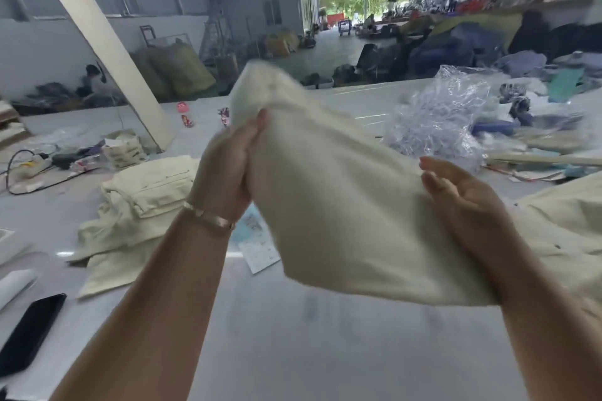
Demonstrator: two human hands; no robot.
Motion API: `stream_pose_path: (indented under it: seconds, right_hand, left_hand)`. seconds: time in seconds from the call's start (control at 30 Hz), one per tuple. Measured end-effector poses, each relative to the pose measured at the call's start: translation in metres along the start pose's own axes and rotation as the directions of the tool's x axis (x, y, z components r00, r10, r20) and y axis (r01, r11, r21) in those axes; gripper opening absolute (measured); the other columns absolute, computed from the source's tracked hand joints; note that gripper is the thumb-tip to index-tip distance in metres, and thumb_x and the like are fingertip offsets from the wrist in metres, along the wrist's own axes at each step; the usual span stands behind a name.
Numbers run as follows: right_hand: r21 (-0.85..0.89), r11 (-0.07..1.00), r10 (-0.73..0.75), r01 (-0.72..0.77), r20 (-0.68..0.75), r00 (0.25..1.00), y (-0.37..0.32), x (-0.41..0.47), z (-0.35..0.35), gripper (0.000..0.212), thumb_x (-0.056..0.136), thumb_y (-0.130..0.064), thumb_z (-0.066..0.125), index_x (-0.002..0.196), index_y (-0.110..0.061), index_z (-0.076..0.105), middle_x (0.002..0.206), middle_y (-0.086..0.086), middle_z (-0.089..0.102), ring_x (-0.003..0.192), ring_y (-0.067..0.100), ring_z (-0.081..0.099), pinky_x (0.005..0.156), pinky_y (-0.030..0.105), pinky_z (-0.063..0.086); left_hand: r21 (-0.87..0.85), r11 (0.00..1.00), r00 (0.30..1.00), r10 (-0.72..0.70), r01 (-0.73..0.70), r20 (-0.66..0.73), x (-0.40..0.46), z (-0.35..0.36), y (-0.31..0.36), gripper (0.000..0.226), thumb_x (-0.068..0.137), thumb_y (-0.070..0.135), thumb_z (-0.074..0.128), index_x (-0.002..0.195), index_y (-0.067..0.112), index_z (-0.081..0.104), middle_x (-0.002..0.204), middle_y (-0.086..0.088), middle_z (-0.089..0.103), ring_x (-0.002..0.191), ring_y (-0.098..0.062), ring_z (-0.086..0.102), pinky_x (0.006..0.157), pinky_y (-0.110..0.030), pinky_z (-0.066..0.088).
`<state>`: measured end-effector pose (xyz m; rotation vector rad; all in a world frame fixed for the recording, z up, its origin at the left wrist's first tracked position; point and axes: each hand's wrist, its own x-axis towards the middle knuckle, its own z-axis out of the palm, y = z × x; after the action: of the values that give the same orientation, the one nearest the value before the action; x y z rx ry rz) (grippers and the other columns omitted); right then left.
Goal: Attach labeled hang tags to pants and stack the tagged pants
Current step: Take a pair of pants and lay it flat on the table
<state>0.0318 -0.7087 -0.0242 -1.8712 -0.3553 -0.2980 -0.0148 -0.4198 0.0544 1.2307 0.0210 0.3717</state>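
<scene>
A folded pair of cream pants (338, 205) is lifted above the white table (293, 352), blurred by motion. My left hand (228, 166) grips its left edge with the thumb on top. My right hand (465, 205) holds the right edge, fingers curled under the cloth. A hang tag (257, 241) with printed labels hangs below the pants, beside my left wrist. A stack of cream pants (140, 198) lies on the table to the left. More cream pants (566, 221) lie at the right edge.
A black phone (29, 332) lies at the near left. A clear plastic bag (436, 120) of fasteners sits at the back right among papers and clutter. Cables, a small printed bag (125, 148) and a slanted white beam (97, 39) stand at the back left.
</scene>
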Motion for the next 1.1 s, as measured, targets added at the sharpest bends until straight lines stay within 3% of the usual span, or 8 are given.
stream_pose_path:
  seconds: [0.1, 0.17, 0.3, 0.6, 0.7, 0.8, 0.93, 1.1]
  right_hand:
    - [-0.593, 0.797, -0.12, 0.115, 0.031, 0.992, 0.052, -0.013, 0.043, 0.044, 0.092, -0.048, 0.047, 0.128, -0.026, 0.06, 0.132, -0.001, 0.06, 0.12, 0.023, 0.054, 0.103, 0.036, 0.037]
    - [-0.774, 0.618, 0.09, 0.141, 0.248, 0.965, 0.1, -0.039, 0.083, 0.047, 0.097, -0.048, 0.039, 0.138, -0.028, 0.049, 0.148, 0.0, 0.045, 0.135, 0.019, 0.041, 0.11, 0.036, 0.027]
    - [-0.844, 0.519, 0.462, 0.132, 0.407, 0.788, 0.182, -0.101, 0.131, 0.058, 0.1, -0.053, 0.017, 0.153, -0.034, 0.004, 0.162, -0.008, -0.008, 0.148, 0.012, -0.007, 0.115, 0.041, -0.008]
    - [-0.838, 0.529, 0.427, 0.13, 0.396, 0.813, 0.19, -0.093, 0.133, 0.052, 0.102, -0.045, 0.023, 0.152, -0.039, 0.007, 0.161, -0.013, -0.005, 0.147, 0.006, -0.005, 0.117, 0.036, -0.008]
    - [-0.917, 0.398, 0.491, 0.008, 0.221, 0.843, 0.189, -0.091, 0.109, 0.053, 0.101, -0.046, 0.024, 0.151, -0.037, 0.012, 0.162, -0.01, -0.001, 0.148, 0.008, -0.002, 0.116, 0.043, -0.005]
    - [-0.926, 0.236, 0.52, -0.294, -0.135, 0.843, 0.19, -0.093, 0.071, 0.067, 0.094, -0.062, 0.032, 0.149, -0.028, 0.02, 0.16, 0.004, 0.013, 0.146, 0.021, 0.012, 0.116, 0.047, 0.008]
    - [-0.784, 0.162, 0.591, -0.599, -0.409, 0.695, 0.188, -0.09, 0.033, 0.089, 0.077, -0.076, 0.05, 0.138, -0.012, 0.041, 0.136, 0.013, 0.046, 0.124, 0.031, 0.044, 0.098, 0.043, 0.038]
    - [-0.722, 0.334, 0.491, -0.606, -0.415, 0.766, 0.184, -0.081, 0.026, 0.04, 0.082, -0.035, 0.068, 0.113, -0.011, 0.063, 0.112, 0.014, 0.057, 0.105, 0.034, 0.05, 0.083, 0.039, 0.041]
  left_hand:
    - [0.019, 0.98, 0.965, -0.191, 0.197, -0.178, -0.018, -0.064, -0.068, 0.038, 0.083, 0.028, 0.072, 0.115, 0.007, 0.069, 0.112, -0.009, 0.072, 0.104, -0.021, 0.069, 0.085, -0.034, 0.055]
    - [0.114, 0.92, 0.869, -0.306, 0.376, -0.39, -0.032, -0.105, -0.121, 0.031, 0.078, 0.024, 0.077, 0.104, 0.007, 0.071, 0.099, -0.008, 0.075, 0.084, -0.017, 0.073, 0.071, -0.031, 0.055]
    - [0.518, 0.621, 0.796, -0.331, 0.588, -0.507, -0.052, -0.173, -0.2, 0.019, 0.079, 0.015, 0.078, 0.093, 0.005, 0.07, 0.089, -0.012, 0.073, 0.082, -0.026, 0.069, 0.07, -0.036, 0.053]
    - [0.763, 0.328, 0.83, -0.215, 0.557, -0.514, -0.047, -0.211, -0.234, 0.033, 0.075, 0.041, 0.079, 0.078, 0.018, 0.054, 0.078, -0.003, 0.061, 0.07, -0.028, 0.053, 0.06, -0.035, 0.037]
    - [0.827, 0.156, 0.837, -0.004, 0.541, -0.547, -0.05, -0.208, -0.241, 0.05, 0.065, 0.037, 0.085, 0.095, 0.01, 0.055, 0.1, -0.016, 0.056, 0.094, -0.037, 0.053, 0.074, -0.044, 0.044]
    - [0.95, 0.045, 0.934, 0.174, 0.31, -0.313, -0.051, -0.186, -0.252, 0.043, 0.064, 0.006, 0.078, 0.104, 0.009, 0.065, 0.106, -0.021, 0.057, 0.1, -0.041, 0.051, 0.079, -0.049, 0.043]
    - [0.975, 0.217, 0.998, -0.047, 0.048, -0.038, -0.054, -0.151, -0.272, 0.009, 0.08, 0.0, 0.067, 0.086, 0.005, 0.07, 0.091, -0.015, 0.063, 0.09, -0.038, 0.057, 0.079, -0.043, 0.045]
    - [0.981, 0.175, 0.988, -0.146, 0.079, -0.053, -0.048, -0.143, -0.283, 0.014, 0.09, 0.011, 0.058, 0.098, 0.012, 0.07, 0.101, -0.01, 0.059, 0.098, -0.033, 0.052, 0.086, -0.038, 0.042]
